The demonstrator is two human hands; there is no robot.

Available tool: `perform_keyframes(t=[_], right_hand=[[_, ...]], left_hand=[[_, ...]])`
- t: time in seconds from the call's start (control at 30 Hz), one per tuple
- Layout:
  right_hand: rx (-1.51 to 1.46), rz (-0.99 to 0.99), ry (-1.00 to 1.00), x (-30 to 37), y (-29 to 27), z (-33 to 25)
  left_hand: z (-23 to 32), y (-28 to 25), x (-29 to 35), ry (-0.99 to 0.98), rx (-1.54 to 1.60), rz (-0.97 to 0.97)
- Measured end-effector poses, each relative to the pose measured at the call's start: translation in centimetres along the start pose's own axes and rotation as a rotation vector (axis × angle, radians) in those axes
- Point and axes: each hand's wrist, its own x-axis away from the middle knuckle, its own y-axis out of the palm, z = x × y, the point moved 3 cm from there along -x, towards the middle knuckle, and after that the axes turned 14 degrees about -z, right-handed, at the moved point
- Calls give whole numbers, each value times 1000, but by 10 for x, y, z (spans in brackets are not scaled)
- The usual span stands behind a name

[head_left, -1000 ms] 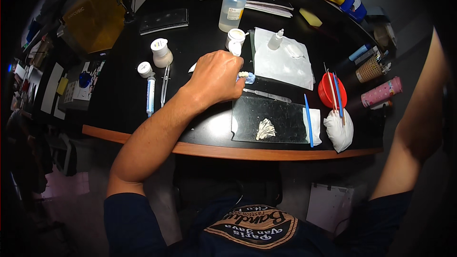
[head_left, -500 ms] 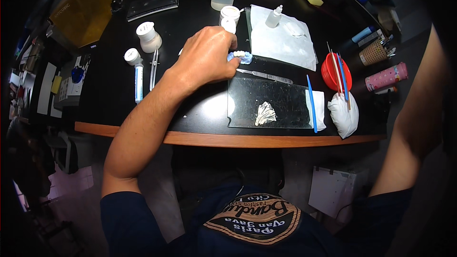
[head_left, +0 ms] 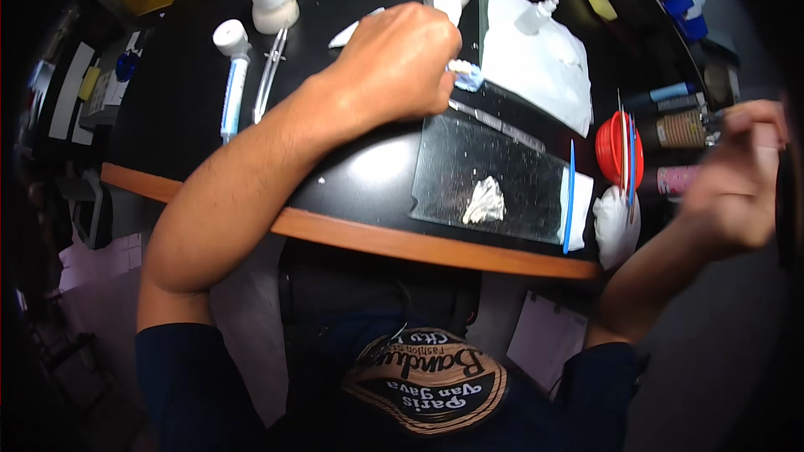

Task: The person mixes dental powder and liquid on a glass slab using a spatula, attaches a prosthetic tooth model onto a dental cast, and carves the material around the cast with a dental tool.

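My left hand [head_left: 402,59] is closed at the middle of the black table, its fingers curled around a small blue dental model [head_left: 469,77] with white teeth. Part of the model shows past the fingertips; the rest is hidden. Just in front lies a metal scalpel handle [head_left: 502,127], beside a dark glass slab [head_left: 444,146] that bears a smear of creamy paste [head_left: 486,201]. At the far right, my right hand [head_left: 741,180] is raised beyond the table items, its fingers bent and blurred, so what they hold, if anything, cannot be made out.
A blue stick [head_left: 570,201] lies on folded tissue at the slab's right. Beyond stand a red bowl [head_left: 610,151] with thin brushes and a white bag [head_left: 614,230]. A dropper bottle [head_left: 536,17] rests on white paper [head_left: 536,75]. Tweezers [head_left: 270,75], a syringe [head_left: 234,96] and a jar [head_left: 275,8] are at left.
My right hand has come into view at the right edge, with its forearm bent inward. My left hand stays closed at the dental model. The whole view has shifted and tilted.
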Motion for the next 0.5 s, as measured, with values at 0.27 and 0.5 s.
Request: perform_keyframes(t=[0.27, 0.5], right_hand=[[139, -207, 406, 67, 141, 52], [-154, -117, 514, 74, 162, 52]], left_hand=[[16, -13, 16, 174, 109, 191], [32, -9, 10, 337, 208, 191]])
